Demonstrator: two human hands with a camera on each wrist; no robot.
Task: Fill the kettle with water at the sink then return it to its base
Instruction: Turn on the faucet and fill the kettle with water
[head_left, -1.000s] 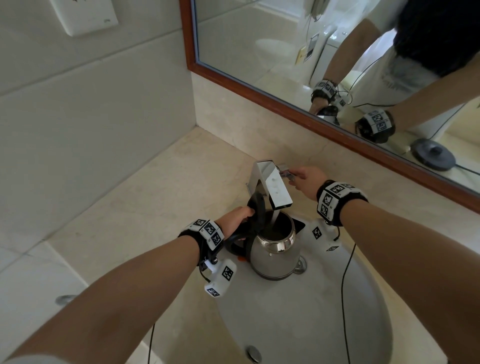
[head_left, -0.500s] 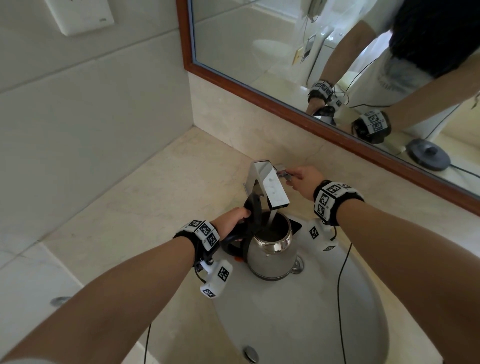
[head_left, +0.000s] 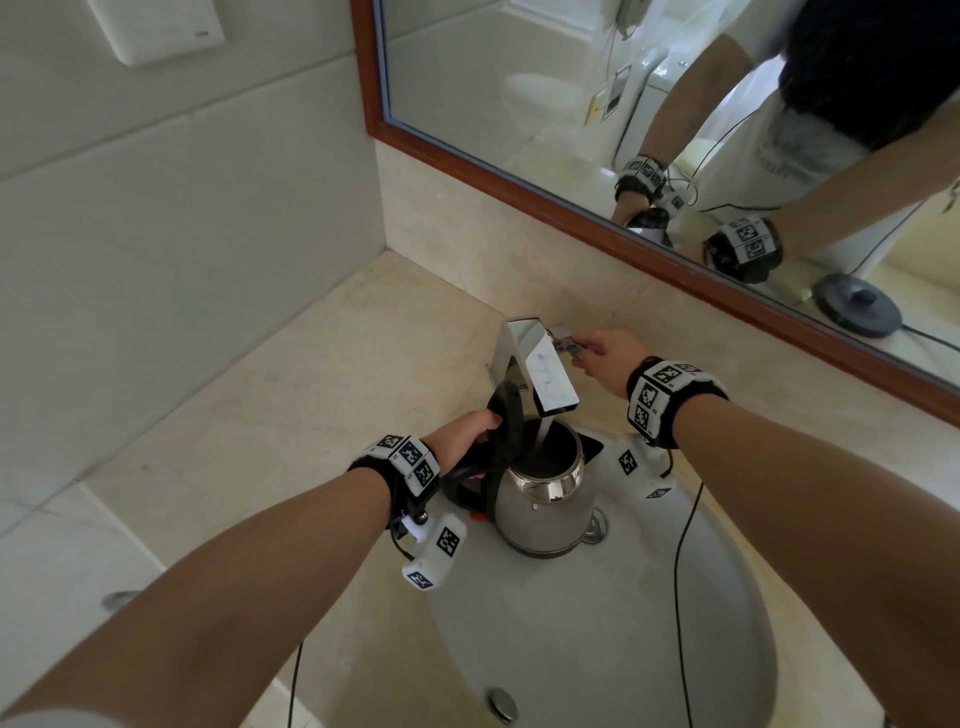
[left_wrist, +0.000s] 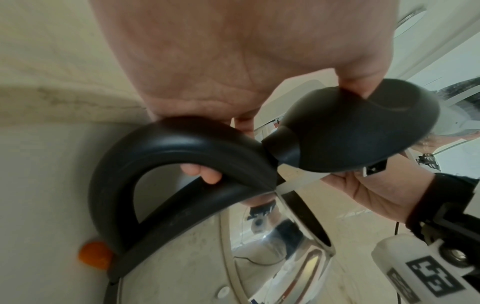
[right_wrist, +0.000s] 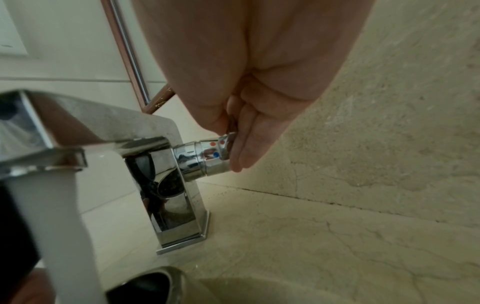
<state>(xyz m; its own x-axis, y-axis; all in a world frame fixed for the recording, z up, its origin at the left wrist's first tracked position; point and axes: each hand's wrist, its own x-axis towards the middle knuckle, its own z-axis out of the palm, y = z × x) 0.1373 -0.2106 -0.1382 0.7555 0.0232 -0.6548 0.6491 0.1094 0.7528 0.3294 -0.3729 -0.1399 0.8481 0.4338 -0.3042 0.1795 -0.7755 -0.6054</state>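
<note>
- Your left hand (head_left: 464, 435) curls around the black curved plastic handle (left_wrist: 166, 156) of the polished stainless-steel kettle (head_left: 545, 499); in the left wrist view one fingertip (left_wrist: 202, 174) shows under the handle's arch and the thumb presses on the hinged black round lid (left_wrist: 363, 127), which stands flipped up.
- The kettle sits upright inside the pale oval ceramic sink (head_left: 597, 649), at its far end, with its body to the right of your gripping hand and its open mouth directly beneath the spout.
- A small orange tab (left_wrist: 94, 255) shows at the foot of the handle, below your grip.
- The angular chrome faucet (head_left: 540, 369) pours a white stream of water (right_wrist: 59, 216) straight down into the kettle's mouth.
- Your right hand (head_left: 608, 358) reaches behind the faucet and pinches the round chrome side knob (right_wrist: 215, 152), marked with red and blue dots, between thumb and fingers (right_wrist: 246, 142) laid close together.
- The kettle lies well apart from your right hand, forward of it and lower.
- The dark round kettle base (head_left: 857, 306) appears only as a reflection in the wood-framed wall mirror (head_left: 519, 182), to the right on the beige stone counter (head_left: 311, 389).
</note>
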